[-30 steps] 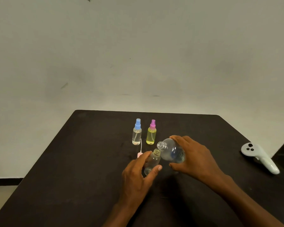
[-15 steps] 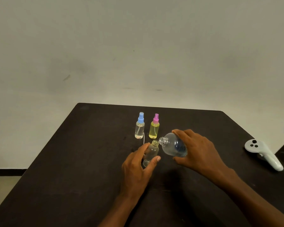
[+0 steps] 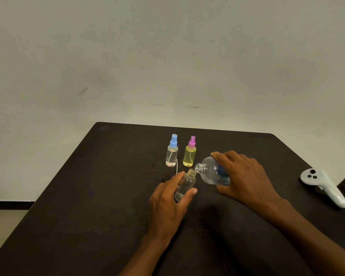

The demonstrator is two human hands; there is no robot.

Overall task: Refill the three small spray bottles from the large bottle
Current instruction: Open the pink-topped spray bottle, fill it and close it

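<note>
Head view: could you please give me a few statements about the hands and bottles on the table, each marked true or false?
1. The left hand holds the uncapped small bottle. True.
2. The right hand tilts the large bottle, its mouth close to the small bottle's opening. True.
3. The large bottle has its cap on. False: its threaded neck is bare and open.
4. The blue-capped bottle and the pink-capped bottle stand upright beyond the hands. True.
5. The white controller lies near the left edge of the table. False: it lies near the right edge.
</note>
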